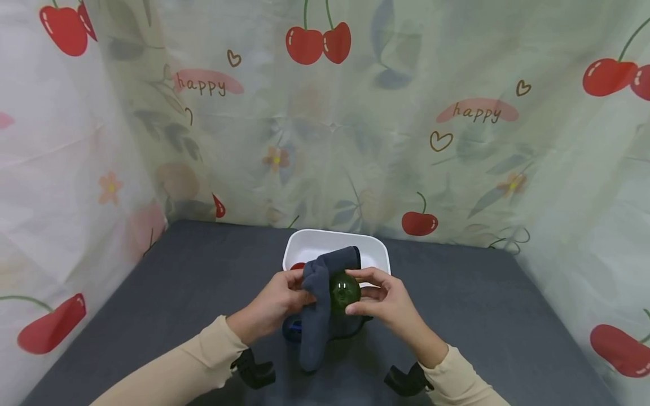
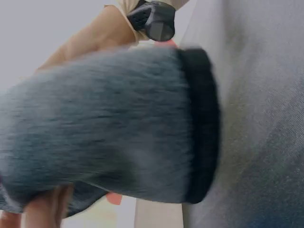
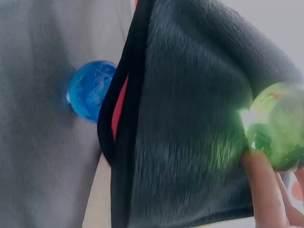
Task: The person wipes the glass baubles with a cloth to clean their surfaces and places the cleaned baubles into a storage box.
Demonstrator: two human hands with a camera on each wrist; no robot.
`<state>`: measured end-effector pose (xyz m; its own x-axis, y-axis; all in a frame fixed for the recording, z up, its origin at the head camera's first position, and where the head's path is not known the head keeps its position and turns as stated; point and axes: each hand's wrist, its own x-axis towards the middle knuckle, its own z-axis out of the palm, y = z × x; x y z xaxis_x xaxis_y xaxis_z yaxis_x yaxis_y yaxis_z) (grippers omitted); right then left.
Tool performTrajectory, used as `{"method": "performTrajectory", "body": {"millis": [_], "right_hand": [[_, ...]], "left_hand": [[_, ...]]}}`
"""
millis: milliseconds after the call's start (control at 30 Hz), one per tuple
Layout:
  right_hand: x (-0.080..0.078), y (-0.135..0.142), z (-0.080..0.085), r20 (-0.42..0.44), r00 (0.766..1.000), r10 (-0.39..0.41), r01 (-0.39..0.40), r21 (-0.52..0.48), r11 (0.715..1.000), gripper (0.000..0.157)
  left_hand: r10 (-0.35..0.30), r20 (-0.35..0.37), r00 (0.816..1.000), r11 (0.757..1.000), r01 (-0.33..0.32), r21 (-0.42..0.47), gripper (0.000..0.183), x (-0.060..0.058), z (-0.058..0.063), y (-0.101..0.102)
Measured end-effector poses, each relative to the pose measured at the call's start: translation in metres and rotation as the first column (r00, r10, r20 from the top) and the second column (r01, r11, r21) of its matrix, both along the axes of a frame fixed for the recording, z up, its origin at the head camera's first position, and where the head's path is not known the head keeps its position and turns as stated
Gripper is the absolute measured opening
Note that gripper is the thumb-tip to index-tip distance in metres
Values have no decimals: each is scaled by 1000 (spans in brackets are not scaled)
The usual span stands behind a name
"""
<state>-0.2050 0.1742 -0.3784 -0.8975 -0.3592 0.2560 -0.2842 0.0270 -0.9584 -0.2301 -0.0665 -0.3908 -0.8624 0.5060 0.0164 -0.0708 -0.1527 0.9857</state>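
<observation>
Counter (image 1: 218, 276): dark gray with a fine woven grain in the wrist views, its far edge meeting a printed curtain (image 1: 335, 107).
Curtain: pale fabric hung along the back, left and right, patterned with red cherries (image 1: 304, 46) on green stems, orange flowers (image 1: 276, 158), gray-blue leaves and brown outlined hearts; the word "happy" appears twice across the back, each time over a pink patch.
Tray (image 1: 373, 248): white, round-cornered, set on the counter toward the rear and partly hidden by the hands; a red object (image 1: 298, 265) shows just inside its front left, too covered to identify.
Cloth (image 1: 316, 321): gray-blue and plush with black trim, held up in front of the tray, one length hanging down toward the counter; pinkish red shows through a gap between trimmed edges in the right wrist view.
Left hand (image 1: 280, 299): grip clasped on the cloth near its upper fold.
Right hand (image 1: 388, 301): grip pinching a translucent green ball (image 1: 346, 291) between fingers and thumb, directly against the cloth.
Blue ball (image 3: 91, 90): on the counter, partly covered by the cloth's trimmed edge.
Sleeves (image 1: 172, 372): cream, with a black device (image 1: 255, 369) at each wrist.
</observation>
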Motion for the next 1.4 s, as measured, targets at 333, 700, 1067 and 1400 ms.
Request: {"method": "performTrajectory", "body": {"millis": [333,700,1067,1400], "right_hand": [[4,2,-4,-16,999,44,-44,-18,999,58],[5,-6,-10,-207,977,-49,80,147,986,69],[9,2,-3,-182,981,73,-70,22,997,63],[7,-11,-8,-471,866,-166,302,229,926,67]], "left_hand": [[11,34,999,1000,-11,-6,26,-1,-3,0],[12,49,999,999,-15,49,53,-2,-4,1],[-51,13,999,996,49,77,27,1,-3,-2],[44,-23,999,999,-44,1,58,3,1,7]]}}
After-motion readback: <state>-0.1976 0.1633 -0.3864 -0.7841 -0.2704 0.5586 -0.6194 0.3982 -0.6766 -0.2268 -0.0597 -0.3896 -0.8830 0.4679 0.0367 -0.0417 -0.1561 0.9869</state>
